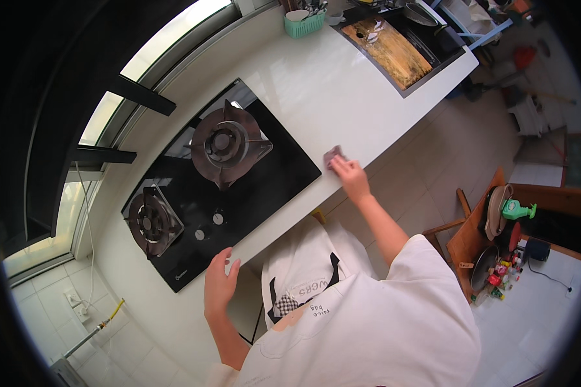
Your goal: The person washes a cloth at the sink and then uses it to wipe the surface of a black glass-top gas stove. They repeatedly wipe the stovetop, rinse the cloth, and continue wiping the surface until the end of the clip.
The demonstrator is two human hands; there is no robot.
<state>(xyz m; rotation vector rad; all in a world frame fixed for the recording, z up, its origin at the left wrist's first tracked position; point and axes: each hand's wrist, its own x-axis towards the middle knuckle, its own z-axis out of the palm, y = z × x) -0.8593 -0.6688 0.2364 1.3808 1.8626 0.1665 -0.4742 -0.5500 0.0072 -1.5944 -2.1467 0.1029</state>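
Under the fingers of my right hand point(351, 176) is a purplish cloth point(332, 156), pressed on the white countertop point(310, 113) just past the right corner of the black glass gas hob point(271, 193). My left hand point(220, 280) holds nothing; its thumb stands apart from the fingers near the hob's front edge. Two burners show on the hob: a large one point(222, 141) with a dark pan support, and a smaller one point(149, 221) at the left. A pair of round control knobs point(218, 219) sits near the front.
A wooden cutting board point(387, 51) lies over the sink at the far right. Behind it stands a green basket point(304, 25) of utensils. The range hood point(43, 121) overhangs the left side. A wooden table point(484, 217) with pans and a green spray bottle point(515, 209) is at the right.
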